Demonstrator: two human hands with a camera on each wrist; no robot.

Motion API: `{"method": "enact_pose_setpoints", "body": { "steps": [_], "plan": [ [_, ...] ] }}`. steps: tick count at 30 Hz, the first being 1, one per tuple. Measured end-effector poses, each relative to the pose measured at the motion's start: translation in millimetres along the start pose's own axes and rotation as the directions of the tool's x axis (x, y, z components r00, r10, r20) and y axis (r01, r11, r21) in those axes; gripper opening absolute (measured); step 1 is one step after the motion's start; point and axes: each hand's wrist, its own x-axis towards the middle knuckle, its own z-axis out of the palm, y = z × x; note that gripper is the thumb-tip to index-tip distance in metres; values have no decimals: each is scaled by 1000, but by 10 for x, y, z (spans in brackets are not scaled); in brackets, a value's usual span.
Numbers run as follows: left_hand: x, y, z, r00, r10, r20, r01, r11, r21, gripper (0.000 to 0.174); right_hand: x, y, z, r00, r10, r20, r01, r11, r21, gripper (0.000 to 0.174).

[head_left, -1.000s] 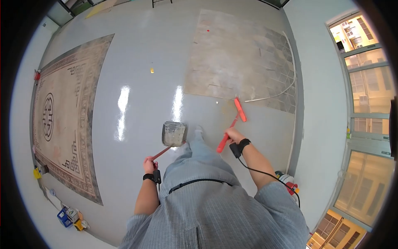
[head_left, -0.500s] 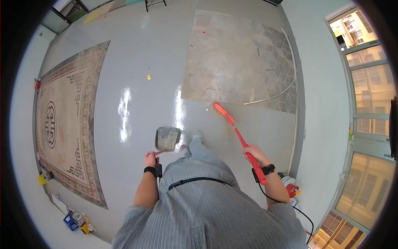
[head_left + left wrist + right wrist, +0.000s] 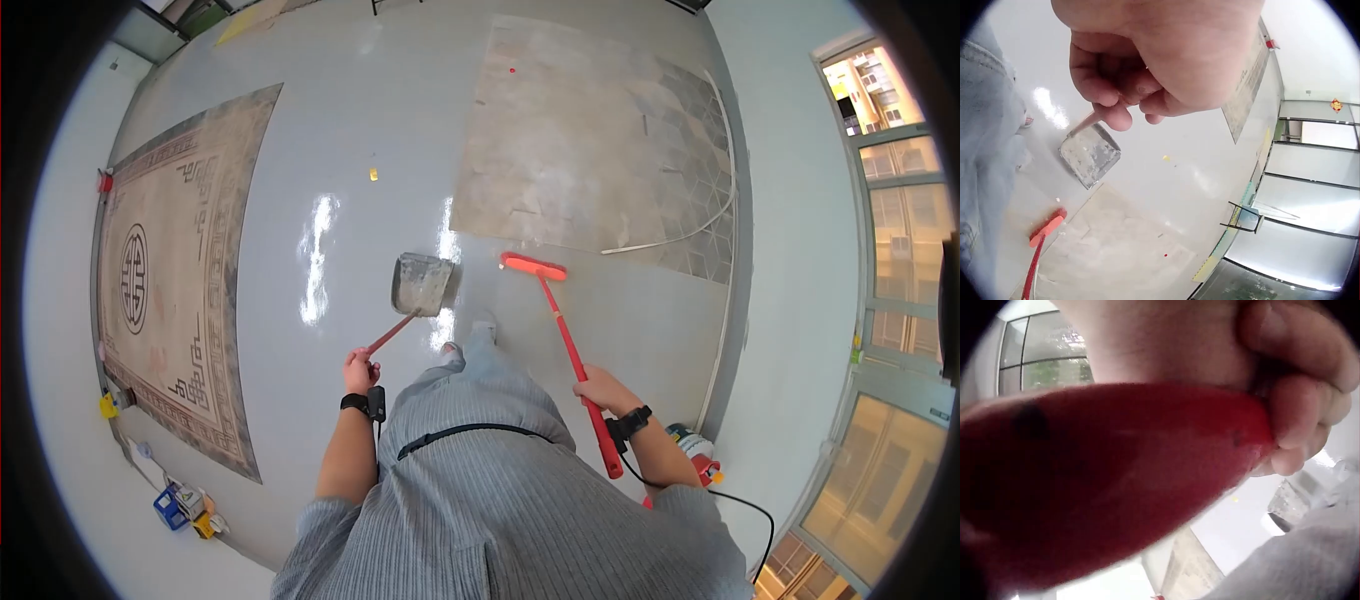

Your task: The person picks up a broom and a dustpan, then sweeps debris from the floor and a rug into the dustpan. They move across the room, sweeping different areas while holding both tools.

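A red broom point(image 3: 536, 266) has its head on the floor near the front edge of a worn beige mat. The right hand point(image 3: 603, 388) grips its handle; in the right wrist view the fingers point(image 3: 1297, 412) curl round the red handle point(image 3: 1116, 481). A grey, dirt-stained dustpan point(image 3: 423, 284) lies left of the broom head, apart from it. The left hand point(image 3: 361, 370) holds the dustpan's thin reddish handle, and the left wrist view shows curled fingers point(image 3: 1113, 94) above the pan point(image 3: 1090, 155). A small white bit point(image 3: 502, 267) lies at the broom head's left end.
The beige mat point(image 3: 560, 130) spans the upper right, with a pale strip point(image 3: 670, 240) across its corner. A patterned rug point(image 3: 180, 290) lies left. A yellow scrap point(image 3: 374, 174) is on the floor. Containers point(image 3: 185, 508) stand lower left, others point(image 3: 697, 450) by the right wall.
The broom head has swung from slanted to nearly crosswise, and the right hand has drawn slightly left. The dustpan has moved forward and a little right, away from the feet.
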Motion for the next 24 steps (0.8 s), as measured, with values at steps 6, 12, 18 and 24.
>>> {"method": "enact_pose_setpoints", "body": {
  "steps": [6, 12, 18, 24],
  "plan": [
    [-94, 20, 48, 1000, 5, 22, -4, 1000, -21, 10, -549, -277, -288, 995, -27, -92, 35, 995, 89, 14],
    [-47, 35, 215, 999, 13, 31, -17, 994, 106, 9, -70, -119, -57, 986, -123, -116, 64, 906, -418, 33],
    [-155, 251, 245, 994, 70, 82, -91, 953, 290, 8, 125, 178, 297, 996, -34, -86, 5, 947, -320, 38],
    [236, 269, -35, 989, 57, 137, -102, 931, 351, 10, -154, 470, 928, 992, -6, -123, -36, 944, -329, 45]
  ]
}}
